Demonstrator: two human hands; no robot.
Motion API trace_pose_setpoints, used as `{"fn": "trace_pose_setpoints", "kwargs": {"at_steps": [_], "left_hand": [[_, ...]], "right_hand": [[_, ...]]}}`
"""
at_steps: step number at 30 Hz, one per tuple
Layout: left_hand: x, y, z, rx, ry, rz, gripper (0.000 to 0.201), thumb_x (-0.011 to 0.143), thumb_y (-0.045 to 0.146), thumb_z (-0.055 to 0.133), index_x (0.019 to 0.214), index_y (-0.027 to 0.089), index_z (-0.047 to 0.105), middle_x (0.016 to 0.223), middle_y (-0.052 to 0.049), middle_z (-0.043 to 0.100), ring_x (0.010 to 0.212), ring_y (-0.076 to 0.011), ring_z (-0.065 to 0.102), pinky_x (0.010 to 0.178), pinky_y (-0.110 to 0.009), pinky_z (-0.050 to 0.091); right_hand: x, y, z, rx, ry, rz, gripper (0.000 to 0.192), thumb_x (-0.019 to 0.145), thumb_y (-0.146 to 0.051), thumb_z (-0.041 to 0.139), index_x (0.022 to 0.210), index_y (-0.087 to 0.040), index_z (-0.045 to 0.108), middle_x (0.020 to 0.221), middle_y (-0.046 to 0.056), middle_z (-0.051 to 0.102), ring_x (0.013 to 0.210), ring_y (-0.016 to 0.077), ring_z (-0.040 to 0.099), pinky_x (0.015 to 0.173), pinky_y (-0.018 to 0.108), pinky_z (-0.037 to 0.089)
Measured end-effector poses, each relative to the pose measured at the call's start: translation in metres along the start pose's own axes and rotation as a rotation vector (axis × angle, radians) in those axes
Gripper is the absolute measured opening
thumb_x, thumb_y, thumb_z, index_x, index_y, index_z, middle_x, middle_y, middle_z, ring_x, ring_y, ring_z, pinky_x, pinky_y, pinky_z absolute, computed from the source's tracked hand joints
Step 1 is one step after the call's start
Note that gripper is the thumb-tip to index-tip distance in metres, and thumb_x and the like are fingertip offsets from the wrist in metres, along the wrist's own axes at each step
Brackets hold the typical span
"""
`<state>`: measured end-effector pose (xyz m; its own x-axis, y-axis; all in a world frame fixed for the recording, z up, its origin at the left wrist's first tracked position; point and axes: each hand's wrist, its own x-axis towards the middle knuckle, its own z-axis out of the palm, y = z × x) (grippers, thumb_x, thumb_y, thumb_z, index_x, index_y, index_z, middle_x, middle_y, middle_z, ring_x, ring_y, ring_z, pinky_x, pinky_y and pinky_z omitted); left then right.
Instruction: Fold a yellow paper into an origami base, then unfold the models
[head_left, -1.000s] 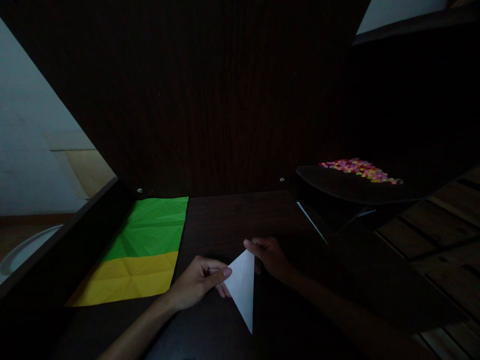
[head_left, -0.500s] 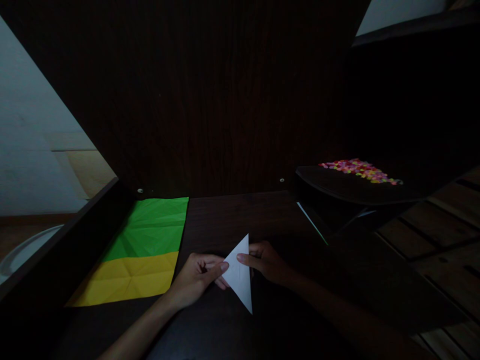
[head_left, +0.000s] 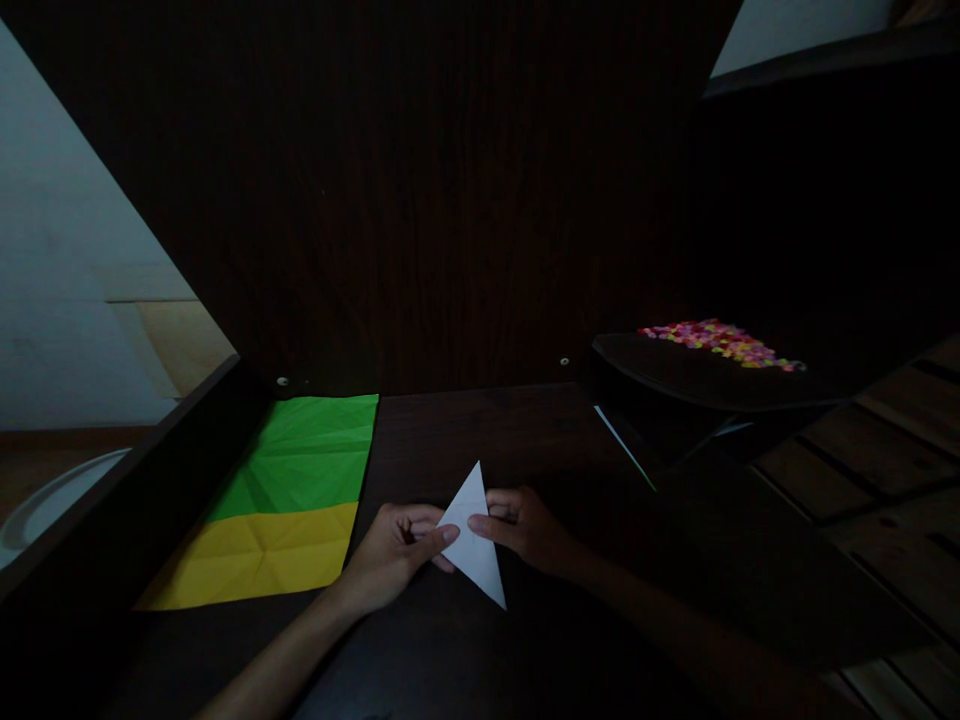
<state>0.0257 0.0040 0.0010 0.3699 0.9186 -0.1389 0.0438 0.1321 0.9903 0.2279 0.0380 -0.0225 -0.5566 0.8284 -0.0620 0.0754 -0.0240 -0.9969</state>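
Note:
A small white sheet of paper (head_left: 474, 556), folded into a triangle, is held between my two hands over the dark tabletop. My left hand (head_left: 401, 555) pinches its left edge, thumb on top and fingers behind. On the opposite side, my right hand (head_left: 525, 528) grips the right edge with its thumb lying on the paper's face. One corner points up and away, another down toward the right. Most of the fingers behind the paper are hidden.
Creased green paper (head_left: 307, 450) and yellow paper (head_left: 262, 560) lie at the left beside a raised dark ledge (head_left: 135, 460). Small colourful pieces (head_left: 724, 342) are heaped on a curved dark shelf (head_left: 675, 378) at right. A thin pale strip (head_left: 625, 447) lies below it.
The paper triangle has turned slightly counterclockwise, its top corner swinging left. My right thumb has slid a little to the left; my left hand stays nearly in place.

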Motion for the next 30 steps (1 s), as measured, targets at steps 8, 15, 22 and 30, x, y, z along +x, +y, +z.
{"fn": "trace_pose_setpoints", "kwargs": {"at_steps": [8,15,22,30], "left_hand": [[0.0031,-0.0017,-0.0072,-0.070,0.202,0.026,0.031,0.075,0.042,0.075,0.087,0.014,0.076,0.079,-0.007,0.077,0.073,-0.0213,0.070,0.069,-0.030,0.056],[0.0052,-0.0025,-0.0078,-0.111,0.311,0.021,0.033,0.072,0.044,0.077,0.085,0.014,0.075,0.081,-0.008,0.077,0.075,-0.0216,0.071,0.071,-0.031,0.058],[0.0045,-0.0013,-0.0072,-0.147,0.272,0.006,0.032,0.069,0.044,0.079,0.082,0.015,0.075,0.080,-0.006,0.076,0.075,-0.0210,0.070,0.071,-0.030,0.058],[0.0036,-0.0035,-0.0060,-0.119,0.170,-0.003,0.032,0.074,0.043,0.076,0.089,0.015,0.075,0.079,-0.005,0.075,0.075,-0.0195,0.069,0.070,-0.028,0.056]], "right_hand": [[-0.0012,-0.0010,0.0008,0.086,-0.025,0.054,0.029,0.075,-0.039,0.071,0.087,-0.013,0.066,0.069,0.004,0.070,0.052,0.0161,0.065,0.051,0.027,0.051],[0.0037,0.0025,-0.0010,-0.029,0.058,-0.042,0.029,0.082,-0.040,0.063,0.091,-0.012,0.067,0.066,0.004,0.068,0.045,0.0110,0.059,0.044,0.021,0.045],[0.0033,0.0018,-0.0034,-0.179,0.115,-0.126,0.029,0.089,-0.038,0.054,0.088,-0.014,0.071,0.062,0.001,0.064,0.043,0.0087,0.051,0.044,0.020,0.039],[0.0004,-0.0029,-0.0037,-0.317,0.120,-0.166,0.028,0.091,-0.032,0.049,0.079,-0.015,0.069,0.057,-0.001,0.058,0.051,0.0103,0.052,0.051,0.021,0.038]]}}
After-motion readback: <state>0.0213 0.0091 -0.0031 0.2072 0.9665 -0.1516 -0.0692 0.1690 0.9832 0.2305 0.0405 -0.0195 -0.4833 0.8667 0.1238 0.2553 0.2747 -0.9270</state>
